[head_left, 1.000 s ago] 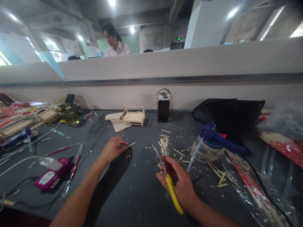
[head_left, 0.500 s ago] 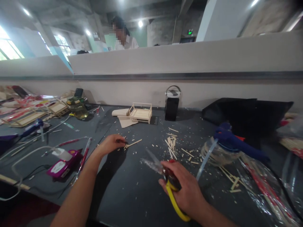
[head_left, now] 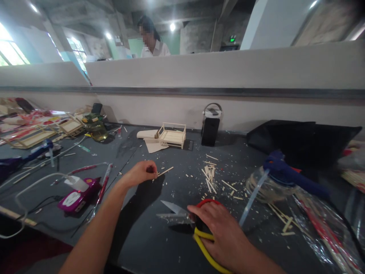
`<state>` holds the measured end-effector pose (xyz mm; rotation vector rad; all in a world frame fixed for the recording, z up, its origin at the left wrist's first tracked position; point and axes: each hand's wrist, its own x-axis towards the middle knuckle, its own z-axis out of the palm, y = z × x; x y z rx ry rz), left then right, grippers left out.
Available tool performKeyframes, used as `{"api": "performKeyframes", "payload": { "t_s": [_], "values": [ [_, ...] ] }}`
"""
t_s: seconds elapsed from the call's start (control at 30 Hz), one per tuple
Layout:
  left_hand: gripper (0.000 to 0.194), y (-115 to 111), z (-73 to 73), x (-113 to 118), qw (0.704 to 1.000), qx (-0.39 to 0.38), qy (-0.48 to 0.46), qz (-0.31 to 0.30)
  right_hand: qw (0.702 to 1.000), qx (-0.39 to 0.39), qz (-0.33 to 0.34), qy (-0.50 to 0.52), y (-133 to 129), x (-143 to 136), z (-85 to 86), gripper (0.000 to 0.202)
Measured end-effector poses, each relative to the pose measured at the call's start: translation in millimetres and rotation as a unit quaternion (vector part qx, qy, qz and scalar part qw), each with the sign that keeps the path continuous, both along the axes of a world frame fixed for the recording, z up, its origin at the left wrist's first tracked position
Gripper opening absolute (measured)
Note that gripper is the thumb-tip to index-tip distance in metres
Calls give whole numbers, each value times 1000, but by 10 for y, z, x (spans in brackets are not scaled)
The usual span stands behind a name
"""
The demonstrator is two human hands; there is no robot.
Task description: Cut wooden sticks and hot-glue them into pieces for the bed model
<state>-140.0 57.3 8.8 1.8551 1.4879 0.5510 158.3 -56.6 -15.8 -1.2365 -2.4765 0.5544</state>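
My left hand (head_left: 142, 173) is closed in a pinch low over the dark tabletop. A thin wooden stick (head_left: 165, 171) runs out from its fingertips to the right; its near end is hidden by them. My right hand (head_left: 221, 226) grips a pair of scissors (head_left: 175, 217) with red and yellow handles. The blades are spread apart and point left, below and to the right of my left hand. Short cut sticks (head_left: 209, 175) lie in a loose heap beyond the scissors, with tiny offcuts scattered around.
A small wooden frame model (head_left: 172, 137) stands on brown paper near the partition. Beside it is a black phone (head_left: 210, 132). To the right, a blue glue gun (head_left: 293, 173) rests on a clear jar (head_left: 261, 188). A purple power strip (head_left: 80, 196) with cables lies left.
My left hand has moved slightly right and its fingertips now meet the stick. The scissors have swung to point more leftward, with their blades apart. The view has shifted a little.
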Motion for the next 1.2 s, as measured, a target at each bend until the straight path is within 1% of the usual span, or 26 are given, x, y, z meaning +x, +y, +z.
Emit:
{"api": "performKeyframes", "payload": {
  "t_s": [0.03, 0.07, 0.13, 0.17, 0.23, 0.3, 0.33, 0.4, 0.47, 0.5, 0.57, 0.67, 0.8, 1.0, 1.2],
  "values": [
    [15, -22, 15, 55, 999, -7, -39, 5, 1000, 14, 5, -14, -3, 4, 17, 60],
    [17, -47, 33, 121, 995, -21, -101, 12, 999, 28, 9, -30, -9, 12, 41, 61],
    [21, -110, 79, 281, 971, -56, -231, 28, 997, 51, 20, -60, -26, 44, 111, 62],
    [23, -145, 107, 371, 957, -72, -280, 27, 996, 60, 29, -67, -34, 71, 159, 62],
    [23, -220, 165, 562, 934, -94, -343, 8, 995, 75, 45, -57, -36, 143, 272, 57],
    [22, -293, 218, 757, 914, -123, -387, -3, 995, 92, 43, -20, -3, 225, 392, 46],
    [22, -327, 238, 852, 903, -141, -405, -5, 994, 102, 26, 8, 28, 264, 445, 40],
    [23, -387, 261, 1031, 885, -178, -429, -21, 987, 132, -41, 79, 112, 325, 523, 32],
    [24, -439, 255, 1184, 872, -205, -443, -38, 969, 168, -102, 150, 203, 361, 549, 26],
    [25, -462, 242, 1248, 868, -213, -447, -44, 960, 183, -117, 179, 241, 369, 543, 24],
    [26, -504, 202, 1341, 863, -217, -454, -47, 951, 193, -115, 214, 290, 372, 497, 22],
    [28, -557, 135, 1397, 862, -222, -454, -47, 953, 174, -86, 233, 301, 356, 395, 21],
    [30, -592, 81, 1375, 859, -238, -452, -41, 959, 157, -47, 231, 276, 329, 309, 20],
    [29, -591, 29, 1331, 853, -258, -450, -54, 963, 148, -37, 220, 271, 305, 271, 14],
    [28, -588, -7, 1321, 850, -273, -447, -48, 967, 124, -17, 220, 279, 300, 268, 12]
  ]
}}
